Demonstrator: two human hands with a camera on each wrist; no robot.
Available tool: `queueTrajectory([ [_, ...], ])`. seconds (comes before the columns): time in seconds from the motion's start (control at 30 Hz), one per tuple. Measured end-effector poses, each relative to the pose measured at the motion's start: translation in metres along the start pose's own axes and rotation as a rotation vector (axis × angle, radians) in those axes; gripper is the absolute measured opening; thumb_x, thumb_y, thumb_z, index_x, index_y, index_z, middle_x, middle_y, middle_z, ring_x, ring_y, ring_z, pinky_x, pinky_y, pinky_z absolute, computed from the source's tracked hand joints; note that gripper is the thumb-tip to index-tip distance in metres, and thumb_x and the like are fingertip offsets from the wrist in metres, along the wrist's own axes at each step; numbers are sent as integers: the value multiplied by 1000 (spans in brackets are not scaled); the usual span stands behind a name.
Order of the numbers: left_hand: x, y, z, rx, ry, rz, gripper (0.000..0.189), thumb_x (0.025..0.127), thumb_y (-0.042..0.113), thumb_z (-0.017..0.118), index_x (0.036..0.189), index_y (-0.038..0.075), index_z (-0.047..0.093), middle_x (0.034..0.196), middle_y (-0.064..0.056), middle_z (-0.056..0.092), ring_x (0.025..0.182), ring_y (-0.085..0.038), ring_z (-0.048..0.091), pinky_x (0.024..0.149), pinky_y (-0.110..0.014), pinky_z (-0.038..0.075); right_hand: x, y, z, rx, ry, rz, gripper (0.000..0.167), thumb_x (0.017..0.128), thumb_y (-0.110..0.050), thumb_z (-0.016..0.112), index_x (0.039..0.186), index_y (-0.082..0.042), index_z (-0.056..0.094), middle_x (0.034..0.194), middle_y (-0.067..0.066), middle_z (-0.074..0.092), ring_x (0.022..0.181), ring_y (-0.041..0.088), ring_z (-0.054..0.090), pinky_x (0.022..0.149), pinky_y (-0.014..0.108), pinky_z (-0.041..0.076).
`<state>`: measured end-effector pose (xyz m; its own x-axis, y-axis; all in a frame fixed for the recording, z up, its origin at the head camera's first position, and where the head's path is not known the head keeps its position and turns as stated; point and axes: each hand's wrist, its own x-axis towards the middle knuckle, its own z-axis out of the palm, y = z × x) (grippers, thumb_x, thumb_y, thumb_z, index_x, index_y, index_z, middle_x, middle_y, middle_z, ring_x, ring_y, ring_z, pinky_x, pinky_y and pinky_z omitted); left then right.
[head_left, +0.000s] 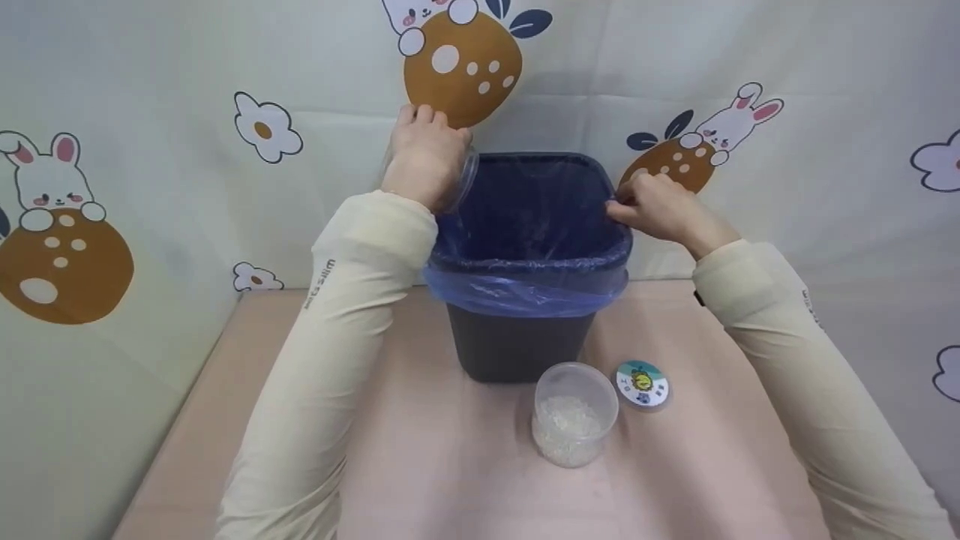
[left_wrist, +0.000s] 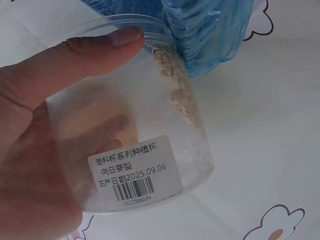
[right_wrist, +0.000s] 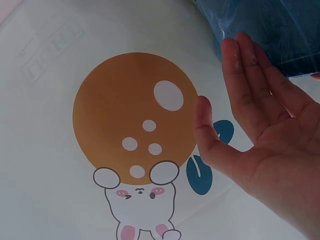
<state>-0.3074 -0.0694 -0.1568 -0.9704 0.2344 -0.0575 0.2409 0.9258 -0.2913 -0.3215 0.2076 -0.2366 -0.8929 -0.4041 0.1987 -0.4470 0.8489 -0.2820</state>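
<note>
In my left hand (head_left: 427,154) I grip a clear plastic jar (left_wrist: 192,150), tipped at the left rim of the trash bin (head_left: 517,345). Its label (left_wrist: 135,170) carries a barcode and printed text. Pale crumbly bits (left_wrist: 172,85) cling inside the jar wall near its mouth, which faces the blue bag (left_wrist: 210,35). That bag lines the bin and folds down over its rim. At the bin's right rim is my right hand (right_wrist: 270,110), fingers fairly straight and thumb apart, fingertips right by the bag, nothing held.
In front of the bin stands an open clear tub (head_left: 574,424) with pale granules in the bottom. Right of it lies a round lid (head_left: 643,384) with a printed picture. A patterned cloth (head_left: 337,202) hangs close behind the bin. Pink cloth (head_left: 450,465) covers the table.
</note>
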Motion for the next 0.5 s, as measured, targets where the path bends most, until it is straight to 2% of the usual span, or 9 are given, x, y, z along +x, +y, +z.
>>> queueTrajectory([
  [0.5,2,4,-1,22,-24,-11,63,83,3,65,142,14,43,135,-20,41,122,-35,31,103,-48,19,0,0,1,10,-3,3,31,91,-21,52,91,5,70,91,18,58,72,28,56,65,44,45],
])
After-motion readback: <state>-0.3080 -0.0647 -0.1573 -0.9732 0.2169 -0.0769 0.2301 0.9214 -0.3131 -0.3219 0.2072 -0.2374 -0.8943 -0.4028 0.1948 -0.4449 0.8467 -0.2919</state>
